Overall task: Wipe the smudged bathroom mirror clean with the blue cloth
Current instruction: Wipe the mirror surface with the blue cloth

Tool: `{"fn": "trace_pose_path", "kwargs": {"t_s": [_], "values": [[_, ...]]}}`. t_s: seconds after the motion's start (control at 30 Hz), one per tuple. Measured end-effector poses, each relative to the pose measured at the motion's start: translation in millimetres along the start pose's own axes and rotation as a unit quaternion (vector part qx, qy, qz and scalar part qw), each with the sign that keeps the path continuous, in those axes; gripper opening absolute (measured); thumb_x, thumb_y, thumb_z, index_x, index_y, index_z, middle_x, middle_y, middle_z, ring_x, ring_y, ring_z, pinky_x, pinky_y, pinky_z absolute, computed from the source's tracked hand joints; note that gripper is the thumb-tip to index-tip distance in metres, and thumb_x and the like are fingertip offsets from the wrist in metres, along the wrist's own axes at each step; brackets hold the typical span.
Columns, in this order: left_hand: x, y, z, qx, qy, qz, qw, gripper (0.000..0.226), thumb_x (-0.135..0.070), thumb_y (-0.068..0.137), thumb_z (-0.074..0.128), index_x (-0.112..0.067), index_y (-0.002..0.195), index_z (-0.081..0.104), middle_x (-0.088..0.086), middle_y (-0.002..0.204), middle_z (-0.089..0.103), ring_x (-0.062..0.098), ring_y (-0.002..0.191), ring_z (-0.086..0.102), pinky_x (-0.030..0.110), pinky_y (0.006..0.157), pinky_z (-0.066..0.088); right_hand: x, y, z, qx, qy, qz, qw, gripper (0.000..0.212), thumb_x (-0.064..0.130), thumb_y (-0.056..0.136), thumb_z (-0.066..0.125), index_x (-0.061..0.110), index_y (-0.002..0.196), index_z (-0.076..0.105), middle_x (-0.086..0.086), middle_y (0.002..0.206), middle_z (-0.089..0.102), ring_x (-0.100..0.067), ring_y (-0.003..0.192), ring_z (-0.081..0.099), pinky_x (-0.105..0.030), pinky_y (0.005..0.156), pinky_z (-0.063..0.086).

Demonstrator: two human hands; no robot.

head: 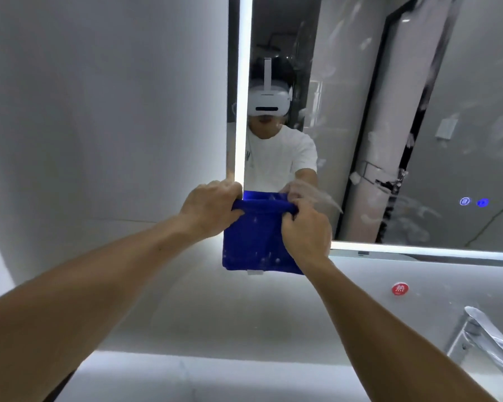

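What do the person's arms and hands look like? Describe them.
Both forearms are bare, with no sleeves in the direct view. The left hand and right hand wear no gloves, rings, or watch. The mirror reflection shows a short-sleeved white T-shirt.

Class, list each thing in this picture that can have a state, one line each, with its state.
mirror, smudged, white streaks across the glass
mirror edge light, lit
blue cloth, hanging folded, speckled white
left hand, gripping the cloth's top edge
right hand, gripping the cloth's top edge
touch buttons, glowing blue
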State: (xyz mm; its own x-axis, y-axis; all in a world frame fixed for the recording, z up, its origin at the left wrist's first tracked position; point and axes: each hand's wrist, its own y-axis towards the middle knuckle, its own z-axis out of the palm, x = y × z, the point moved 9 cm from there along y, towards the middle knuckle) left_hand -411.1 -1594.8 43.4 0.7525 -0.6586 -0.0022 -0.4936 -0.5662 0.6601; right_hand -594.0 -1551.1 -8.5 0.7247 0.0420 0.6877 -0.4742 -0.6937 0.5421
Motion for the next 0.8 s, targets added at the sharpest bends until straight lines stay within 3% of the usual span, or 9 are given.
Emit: {"fn": "trace_pose_path", "kwargs": {"t_s": [0.03, 0.1, 0.23, 0.33, 0.47, 0.63, 0.8], "values": [[2, 0, 2, -0.004, 0.000, 0.001, 1.000, 0.017, -0.025, 0.091, 0.064, -0.024, 0.085, 0.048, -0.006, 0.086, 0.057, 0.011, 0.073, 0.049, 0.022, 0.065, 0.033, -2, -6, 4, -0.017, 0.051, 0.012, 0.998, 0.020, 0.023, 0.100, 0.044, 0.027, 0.114, 0.059, 0.011, 0.093, 0.064, -0.007, 0.079, 0.059, -0.034, 0.083, 0.056], [5, -1, 5, -0.016, -0.005, 0.007, 1.000, 0.012, -0.026, 0.090, 0.064, -0.020, 0.087, 0.054, -0.005, 0.087, 0.060, 0.011, 0.072, 0.051, 0.022, 0.064, 0.035, 6, -21, 11, -0.056, 0.088, -0.043, 0.994, 0.035, 0.017, 0.094, 0.053, 0.022, 0.129, 0.051, 0.008, 0.106, 0.062, -0.008, 0.090, 0.058, -0.033, 0.084, 0.055], [2, 0, -1, -0.062, 0.008, 0.054, 0.997, 0.013, -0.026, 0.085, 0.070, -0.015, 0.086, 0.064, 0.001, 0.083, 0.066, 0.013, 0.067, 0.052, 0.027, 0.066, 0.039, 26, -56, 47, -0.092, -0.069, -0.200, 0.973, 0.074, 0.026, 0.078, 0.071, 0.018, 0.142, 0.036, -0.008, 0.136, 0.040, -0.026, 0.120, 0.043, -0.044, 0.101, 0.041], [7, 2, -7, -0.074, 0.004, 0.077, 0.994, 0.013, -0.025, 0.084, 0.072, -0.013, 0.085, 0.068, 0.002, 0.081, 0.067, 0.015, 0.067, 0.053, 0.029, 0.067, 0.040, 28, -60, 77, -0.110, -0.200, -0.279, 0.933, 0.071, 0.043, 0.084, 0.065, 0.019, 0.146, 0.037, -0.018, 0.148, 0.030, -0.040, 0.130, 0.035, -0.055, 0.108, 0.032], [24, 2, -16, -0.078, -0.049, 0.088, 0.992, 0.015, -0.019, 0.080, 0.074, -0.010, 0.090, 0.068, 0.003, 0.086, 0.066, 0.016, 0.070, 0.053, 0.029, 0.065, 0.045, 29, -54, 101, -0.113, -0.265, -0.362, 0.887, 0.074, 0.058, 0.091, 0.050, 0.020, 0.151, 0.033, -0.019, 0.158, 0.018, -0.043, 0.140, 0.025, -0.054, 0.118, 0.012], [34, -2, -29, -0.115, -0.084, 0.124, 0.982, 0.014, -0.015, 0.077, 0.071, -0.010, 0.090, 0.069, 0.002, 0.085, 0.065, 0.011, 0.073, 0.048, 0.027, 0.061, 0.047, 43, -40, 120, -0.121, -0.252, -0.379, 0.882, 0.086, 0.070, 0.089, 0.039, 0.021, 0.156, 0.015, -0.017, 0.162, 0.002, -0.038, 0.149, 0.005, -0.056, 0.118, 0.003], [39, 1, -48, -0.202, -0.074, 0.128, 0.968, 0.017, -0.018, 0.084, 0.060, -0.005, 0.091, 0.069, 0.007, 0.090, 0.068, 0.021, 0.080, 0.061, 0.034, 0.065, 0.055, 43, -38, 129, -0.153, -0.271, -0.398, 0.863, 0.071, 0.059, 0.095, 0.040, 0.024, 0.155, 0.022, -0.018, 0.162, 0.005, -0.039, 0.149, 0.007, -0.056, 0.118, 0.001]]}}
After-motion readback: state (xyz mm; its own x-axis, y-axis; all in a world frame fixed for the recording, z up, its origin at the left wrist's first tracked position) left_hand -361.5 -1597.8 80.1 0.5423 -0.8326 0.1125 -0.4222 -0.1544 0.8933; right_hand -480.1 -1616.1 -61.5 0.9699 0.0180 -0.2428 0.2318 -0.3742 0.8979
